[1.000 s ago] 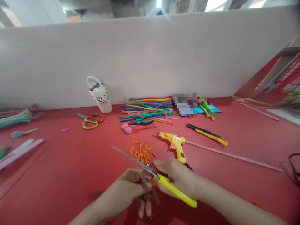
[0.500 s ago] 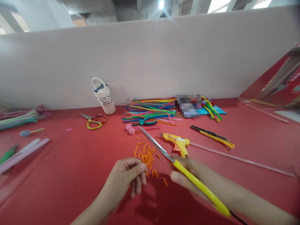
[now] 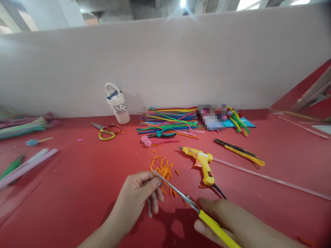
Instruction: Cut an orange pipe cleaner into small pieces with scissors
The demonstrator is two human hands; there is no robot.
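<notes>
My left hand is pinched, thumb against index finger, beside a pile of short orange pieces. What it pinches is hidden or too small to make out. My right hand is wrapped around scissors with a yellow handle and a bit of red at the pivot. Their blades look closed, seen edge-on, and the tip lies by my left fingertips, over the pile. To the right of the pile, a yellow hot glue gun lies on its side with a clear glue stick behind it.
Across the red table lie colourful pipe cleaners, pliers, a pink piece with two balls, second scissors and black-and-yellow tweezers. A white cup stands against the pale partition.
My right hand has brought the scissors down and nearer, from above the pile to my left fingertips, uncovering the glue gun's handle. The left hand stays almost in place. The view has shifted slightly.
</notes>
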